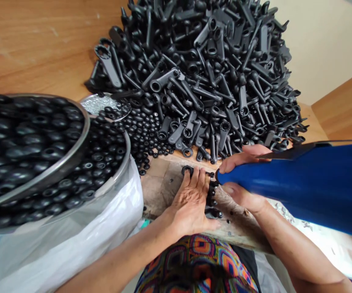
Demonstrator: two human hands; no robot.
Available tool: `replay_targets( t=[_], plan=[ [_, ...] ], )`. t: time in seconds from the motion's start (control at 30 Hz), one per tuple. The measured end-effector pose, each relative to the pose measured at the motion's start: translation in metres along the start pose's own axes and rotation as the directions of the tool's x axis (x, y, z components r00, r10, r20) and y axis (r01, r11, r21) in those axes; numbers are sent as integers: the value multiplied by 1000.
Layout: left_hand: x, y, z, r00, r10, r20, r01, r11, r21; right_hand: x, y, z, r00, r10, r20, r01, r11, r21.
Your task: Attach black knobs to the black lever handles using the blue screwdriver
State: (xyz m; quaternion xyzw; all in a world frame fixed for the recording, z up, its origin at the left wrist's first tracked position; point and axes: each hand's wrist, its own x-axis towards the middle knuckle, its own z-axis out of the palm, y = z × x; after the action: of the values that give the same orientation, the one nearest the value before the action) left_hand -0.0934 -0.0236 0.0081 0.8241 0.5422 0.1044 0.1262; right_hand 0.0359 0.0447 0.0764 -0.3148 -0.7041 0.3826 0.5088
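Note:
My left hand (192, 199) lies flat with fingers stretched across a row of black crank handles (214, 212) on the wooden board (159, 183). Its thumb sits apart on the near side, and a handle's ring end (187, 170) shows by the fingertips. The palm hides most of the row. My right hand (246, 196) is closed around the narrow end of a large blue tapered tube (298, 183) that reaches in from the right. The tube's dark-edged tip is beside the row's knob ends; whether it touches them I cannot tell.
A tall heap of black crank handles (206, 77) covers the back of the wooden table (35, 49). Round black knobs fill two metal-rimmed containers (87, 126) at left and spill beside the heap. Behind them stands a dish of small shiny metal pieces (98, 103).

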Motion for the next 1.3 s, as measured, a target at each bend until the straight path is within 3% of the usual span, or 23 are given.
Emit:
replay_targets(
  t=[0.13,0.27,0.4,0.63,1.3],
  plan=[
    [0,2,-3,1000,0,-2,0,999,45,0,-2,-3,991,-48,-122,44,998,-36],
    [0,3,-2,1000,-5,0,5,996,87,1,-7,-14,963,-49,-265,94,983,159],
    [1,3,0,1000,-14,16,12,993,115,-8,-14,-22,974,-23,-226,92,949,302],
    [2,4,1,999,-31,43,24,989,147,-13,-16,-20,984,-6,-180,68,937,343],
    [4,5,-1,997,-31,75,20,989,144,-15,-11,-18,987,39,-155,7,958,288]
  ],
)
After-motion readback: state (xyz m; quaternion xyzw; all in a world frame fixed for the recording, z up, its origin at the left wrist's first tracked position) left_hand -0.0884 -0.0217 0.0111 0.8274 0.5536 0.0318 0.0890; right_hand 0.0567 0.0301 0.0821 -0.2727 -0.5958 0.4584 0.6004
